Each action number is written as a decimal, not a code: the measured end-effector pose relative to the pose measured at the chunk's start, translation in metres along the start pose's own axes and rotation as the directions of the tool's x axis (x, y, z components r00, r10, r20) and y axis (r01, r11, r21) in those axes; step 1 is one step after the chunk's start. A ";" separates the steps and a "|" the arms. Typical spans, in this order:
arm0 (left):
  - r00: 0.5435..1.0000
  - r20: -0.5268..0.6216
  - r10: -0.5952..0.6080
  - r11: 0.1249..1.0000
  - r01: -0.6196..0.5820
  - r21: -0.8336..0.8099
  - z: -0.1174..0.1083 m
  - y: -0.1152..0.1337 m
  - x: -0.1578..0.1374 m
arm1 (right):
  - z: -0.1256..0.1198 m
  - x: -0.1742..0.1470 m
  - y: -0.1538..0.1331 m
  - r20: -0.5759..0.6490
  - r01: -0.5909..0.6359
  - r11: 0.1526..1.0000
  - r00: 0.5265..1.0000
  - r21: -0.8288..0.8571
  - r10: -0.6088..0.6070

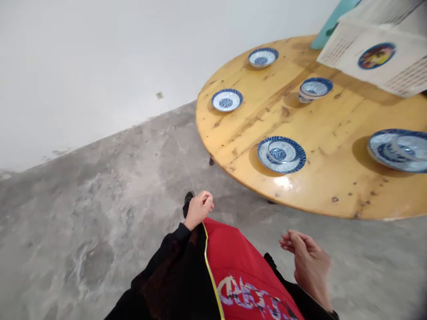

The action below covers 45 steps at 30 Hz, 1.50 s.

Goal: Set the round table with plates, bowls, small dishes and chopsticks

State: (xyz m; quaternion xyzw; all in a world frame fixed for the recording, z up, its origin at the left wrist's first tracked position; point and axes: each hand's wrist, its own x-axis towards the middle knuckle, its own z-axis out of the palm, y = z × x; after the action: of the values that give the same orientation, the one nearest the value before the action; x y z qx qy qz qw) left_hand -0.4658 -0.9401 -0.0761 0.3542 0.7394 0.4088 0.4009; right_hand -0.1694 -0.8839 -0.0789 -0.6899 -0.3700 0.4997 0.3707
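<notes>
My left hand (199,208) hangs in front of my body, its fingers curled in loosely, with nothing visible in it. Lower right, my right hand (312,262) is held off the table, fingers bent and thumb against them; I see no object there. Both hands are apart from the round wooden table (320,186). Nearest to them on the table sits a blue-and-white plate (263,159), a curved outline inside it, perhaps a bowl. A larger blue-and-white dish (378,153) lies to the right.
Farther back on the table are a shallow dish (226,103), another dish (263,58) and a patterned bowl (313,89). A white printed box (347,49) and a teal object (332,26) stand at the back right. A white wall (100,66) borders the concrete floor (116,200).
</notes>
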 end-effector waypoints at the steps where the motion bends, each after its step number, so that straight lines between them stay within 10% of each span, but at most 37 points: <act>1: 1.000 -0.025 -0.006 1.000 0.006 -0.001 -0.018 -0.003 0.008 | 0.019 0.000 -0.006 0.018 0.013 1.000 1.000 -0.010 -0.013; 9: 0.987 -0.160 -0.024 1.000 0.023 -0.009 -0.157 -0.011 0.091 | 0.187 -0.015 -0.070 0.203 0.155 0.988 0.968 -0.016 -0.149; 16: 0.997 0.040 0.064 0.994 -0.067 0.089 -0.209 0.008 0.163 | 0.272 -0.020 -0.086 0.155 0.104 0.993 0.981 0.063 -0.113; 37: 0.837 0.491 0.242 0.902 -0.380 0.203 -0.184 0.171 0.503 | 0.454 0.171 -0.188 -0.002 -0.013 0.944 1.000 0.329 0.014; 45: 0.706 0.650 0.281 0.874 -0.468 0.131 -0.139 0.228 0.602 | 0.464 0.216 -0.229 -0.150 0.023 0.940 0.988 0.340 0.030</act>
State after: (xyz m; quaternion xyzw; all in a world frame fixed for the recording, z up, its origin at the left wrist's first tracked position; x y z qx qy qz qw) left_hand -0.8011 -0.3772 -0.0082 0.6650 0.5313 0.2336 0.4699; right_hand -0.5994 -0.5246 -0.0712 -0.6521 -0.2475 0.5025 0.5109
